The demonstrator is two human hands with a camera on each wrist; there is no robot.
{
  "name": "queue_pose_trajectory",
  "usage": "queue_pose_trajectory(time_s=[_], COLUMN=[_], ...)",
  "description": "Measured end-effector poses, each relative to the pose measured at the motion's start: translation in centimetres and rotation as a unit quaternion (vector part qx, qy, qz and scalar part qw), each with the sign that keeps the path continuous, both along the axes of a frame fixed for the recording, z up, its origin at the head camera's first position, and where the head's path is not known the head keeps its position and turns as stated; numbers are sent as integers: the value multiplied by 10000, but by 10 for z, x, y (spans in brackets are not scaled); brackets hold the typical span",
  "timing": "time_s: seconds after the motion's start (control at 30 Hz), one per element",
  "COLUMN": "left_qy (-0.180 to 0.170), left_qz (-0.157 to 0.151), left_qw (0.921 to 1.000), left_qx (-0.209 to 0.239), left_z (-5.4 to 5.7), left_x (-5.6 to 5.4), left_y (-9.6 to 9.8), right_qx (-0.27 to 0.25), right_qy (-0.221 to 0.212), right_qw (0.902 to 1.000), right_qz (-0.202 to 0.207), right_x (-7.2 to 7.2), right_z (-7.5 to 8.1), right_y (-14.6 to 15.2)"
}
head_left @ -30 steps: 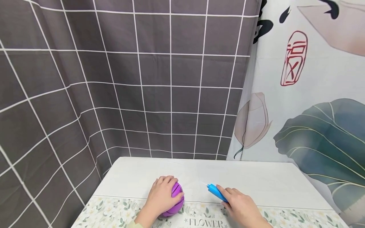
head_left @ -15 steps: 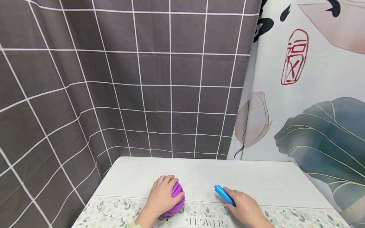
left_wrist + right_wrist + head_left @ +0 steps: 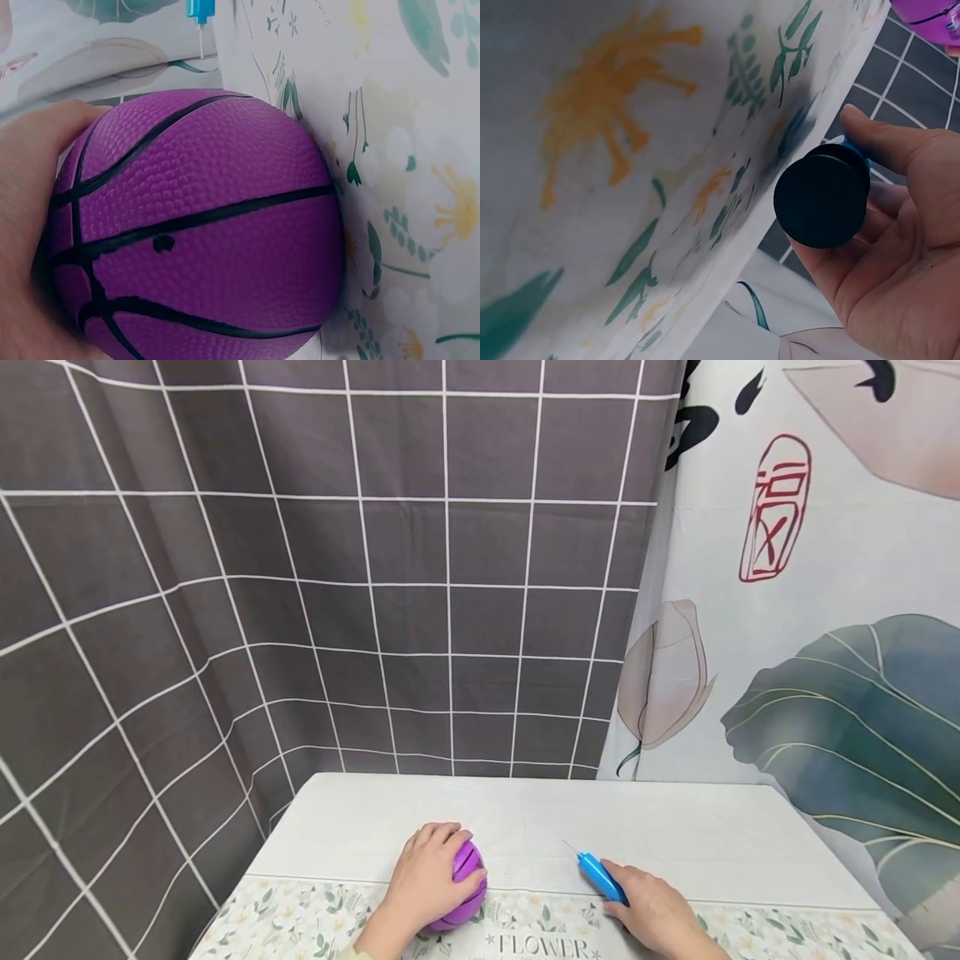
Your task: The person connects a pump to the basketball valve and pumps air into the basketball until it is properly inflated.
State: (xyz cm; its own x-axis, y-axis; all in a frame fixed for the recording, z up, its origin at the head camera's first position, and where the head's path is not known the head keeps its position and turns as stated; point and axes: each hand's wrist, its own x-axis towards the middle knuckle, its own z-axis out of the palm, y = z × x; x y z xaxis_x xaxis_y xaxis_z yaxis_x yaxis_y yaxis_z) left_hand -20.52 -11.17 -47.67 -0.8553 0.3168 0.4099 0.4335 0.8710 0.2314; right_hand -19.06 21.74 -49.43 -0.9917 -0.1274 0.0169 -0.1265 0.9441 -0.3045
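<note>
A small purple basketball (image 3: pixel 467 910) with black seams sits on the tablecloth. My left hand (image 3: pixel 426 872) holds it from above and its left side, fingers curled over the top. In the left wrist view, a dark valve hole (image 3: pixel 163 243) shows on the ball's pebbled side. Over to the right, my right hand (image 3: pixel 654 906) grips a blue ball pump (image 3: pixel 600 877). Its thin needle (image 3: pixel 571 847) points up and left, apart from the ball. The right wrist view shows the pump's round black end (image 3: pixel 821 201) between thumb and fingers.
Both hands are over a table (image 3: pixel 360 827) covered with a white and floral cloth printed with the word FLOWER. A dark grid-patterned curtain (image 3: pixel 405 543) hangs behind and to the left. A white printed curtain (image 3: pixel 720 543) is at the right.
My right hand has drawn the pump to the right, away from the basketball, slightly less each half second. The left hand and basketball have stayed nearly in place.
</note>
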Motion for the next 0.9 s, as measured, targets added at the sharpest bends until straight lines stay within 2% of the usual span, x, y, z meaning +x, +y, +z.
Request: queue_pose_trajectory(time_s=[0.43, 0.57, 0.7, 0.9], left_qy=[-55, -52, -89, -223], left_qz=[-70, -123, -171, -211], left_qw=[9999, 9998, 9997, 9987], left_qx=[139, 152, 167, 402], left_z=[0, 1, 1, 3], left_x=[2, 1, -1, -1], left_y=[-5, -6, -8, -15], right_qx=[361, 345, 307, -38], right_qy=[-387, -536, -490, -422], right_qw=[9986, 9980, 9983, 9991], right_qz=[73, 34, 61, 51], right_x=[-6, -7, -6, -7], right_z=[-6, -6, -5, 3], right_y=[3, 3, 4, 11])
